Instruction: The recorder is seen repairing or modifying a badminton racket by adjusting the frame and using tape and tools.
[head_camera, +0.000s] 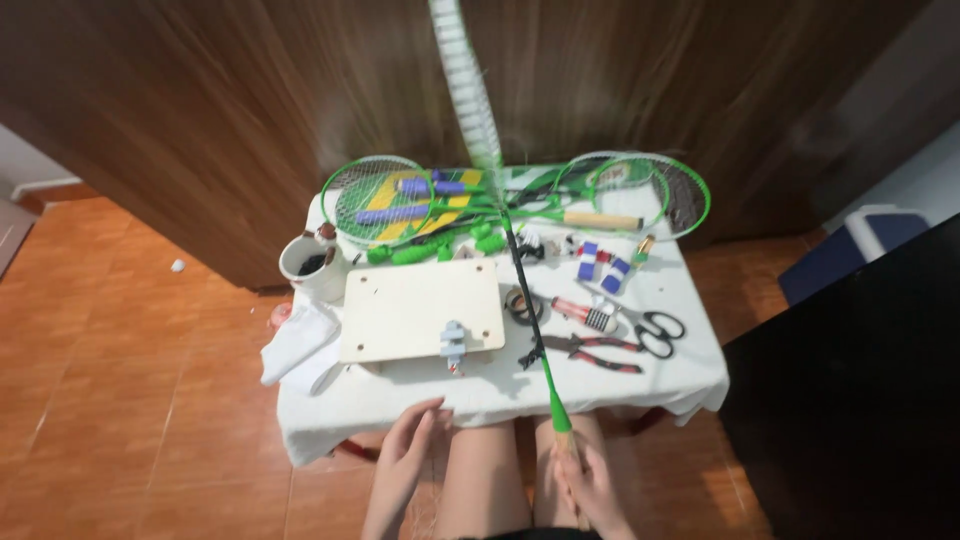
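Note:
My right hand (590, 485) grips the bare wooden handle of a green badminton racket (540, 350). Its shaft runs up and away over the table, and its head (465, 80) points toward the camera's top edge, seen edge-on. My left hand (405, 462) hovers open just below the table's front edge, fingers apart, holding nothing. A pale wooden board (400, 305) with a small metal clamp (453, 343) lies on the table in front of me.
The small table wears a white cloth (690, 380). It carries several green rackets (380, 195), purple grip rolls (598, 262), scissors (655, 328), red pliers (590, 350), a tape roll (522, 303), a white mug (308, 265) and a white rag (298, 345). Wooden panels stand behind; a dark cabinet is at right.

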